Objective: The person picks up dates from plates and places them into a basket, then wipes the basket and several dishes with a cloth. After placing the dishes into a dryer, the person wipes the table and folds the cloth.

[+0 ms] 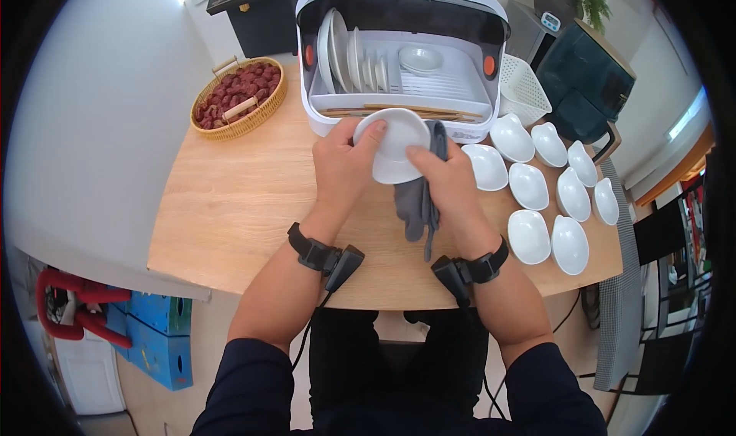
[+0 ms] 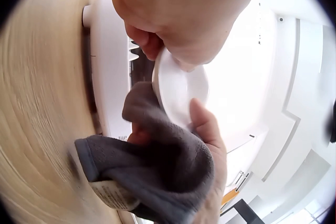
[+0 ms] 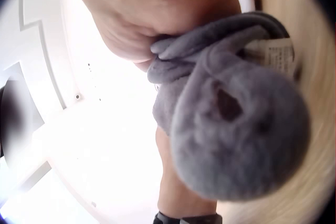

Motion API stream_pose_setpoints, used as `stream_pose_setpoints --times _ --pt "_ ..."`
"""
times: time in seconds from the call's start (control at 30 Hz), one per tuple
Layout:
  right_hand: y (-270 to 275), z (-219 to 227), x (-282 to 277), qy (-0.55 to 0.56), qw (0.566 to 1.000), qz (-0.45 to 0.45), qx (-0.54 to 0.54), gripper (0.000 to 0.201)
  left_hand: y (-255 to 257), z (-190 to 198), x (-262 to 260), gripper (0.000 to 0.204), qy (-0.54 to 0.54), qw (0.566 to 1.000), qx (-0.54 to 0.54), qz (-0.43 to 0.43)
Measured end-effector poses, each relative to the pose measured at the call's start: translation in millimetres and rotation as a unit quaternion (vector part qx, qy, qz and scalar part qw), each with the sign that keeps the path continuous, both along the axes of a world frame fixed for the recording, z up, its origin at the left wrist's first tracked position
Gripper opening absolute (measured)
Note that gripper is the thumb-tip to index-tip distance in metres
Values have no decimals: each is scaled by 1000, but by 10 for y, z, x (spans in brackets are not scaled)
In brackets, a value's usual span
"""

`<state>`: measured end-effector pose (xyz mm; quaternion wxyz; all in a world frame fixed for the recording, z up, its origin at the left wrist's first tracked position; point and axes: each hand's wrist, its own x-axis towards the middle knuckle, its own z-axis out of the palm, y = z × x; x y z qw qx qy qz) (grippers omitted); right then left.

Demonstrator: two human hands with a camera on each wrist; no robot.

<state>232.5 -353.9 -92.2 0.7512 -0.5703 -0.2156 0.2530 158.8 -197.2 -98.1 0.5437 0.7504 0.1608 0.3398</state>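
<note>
Over the table, in front of the dish cabinet, a small white bowl is held between both hands. My left hand pinches its left rim, thumb on the upper face and fingers underneath. At the opposite rim, my right hand grips the bowl through a grey cloth, its thumb on the bowl's face. The cloth hangs down below that hand and shows a pale label in the left wrist view. In the right wrist view, bunched cloth hides the bowl and most of the fingers.
An open white dish cabinet holds upright plates, a small dish and chopsticks. Several white bowls stand in rows at right, near a white basket and a dark green appliance. A wicker tray of red fruit sits back left.
</note>
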Motion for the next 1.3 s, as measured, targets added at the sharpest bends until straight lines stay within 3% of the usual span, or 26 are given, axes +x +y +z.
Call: stream_pose_setpoints --times 0.03,0.1,0.13,0.2,0.3,0.37,0.53,0.57,0.63,0.67,0.73,0.8,0.87,0.9,0.97,1.1,1.17,1.2,1.27,1.3 --pt "-15 14 35 10 998 -53 -14 38 -9 -10 12 31 1 1000 0 -4" --pt "-95 98 88 18 999 -37 -21 35 -31 -30 34 40 -111 963 -148 -198" --pt "-119 126 107 23 999 -15 -26 33 -58 -34 26 40 -111 962 -148 -200" --pt "-96 66 131 -1 1000 0 -28 34 -113 -42 -22 50 -113 851 -371 -355" --pt "-54 -29 161 -31 999 -20 -20 38 -60 -153 33 53 -123 819 -418 -374" --pt "-30 -49 181 -95 992 -80 -16 45 -8 -163 72 53 -128 818 -435 -355" --pt "-192 127 155 -64 995 -70 33 47 28 -93 74 55 -131 839 -435 -299" --pt "-156 47 189 -202 974 -101 17 39 5 -100 82 61 -127 834 -433 -318" --pt "-85 55 82 -428 893 -138 -33 31 -51 -115 79 66 -118 828 -432 -338" --pt "-65 55 7 -424 894 -141 -35 31 -79 -111 69 71 -108 822 -439 -346" --pt "-32 36 -108 -540 824 -144 -98 34 -118 -125 82 75 -96 816 -447 -355" --pt "-1 24 -163 -518 837 -151 -93 39 -139 -152 103 78 -75 839 -420 -337" --pt "-6 45 -174 -474 877 -66 -35 41 -125 -149 94 76 -71 836 -431 -331" --pt "-21 60 -162 -474 878 -67 -35 41 -117 -141 87 75 -67 834 -442 -325" --pt "-65 87 -103 -552 832 38 -33 34 -103 -95 50 74 -63 841 -435 -316" --pt "-171 80 -17 -607 786 77 -87 26 -37 -160 105 70 -92 851 -400 -327" --pt "-184 60 -43 -639 742 -56 -195 21 -55 -153 109 70 -86 851 -402 -326" --pt "-159 49 -43 -638 743 -56 -194 21 -83 -136 104 70 -80 850 -406 -326" --pt "-81 27 -60 -630 730 -185 -187 32 -186 -92 91 67 -58 847 -419 -323" --pt "-58 33 -77 -630 730 -186 -188 32 -224 -81 96 65 -41 843 -430 -320"
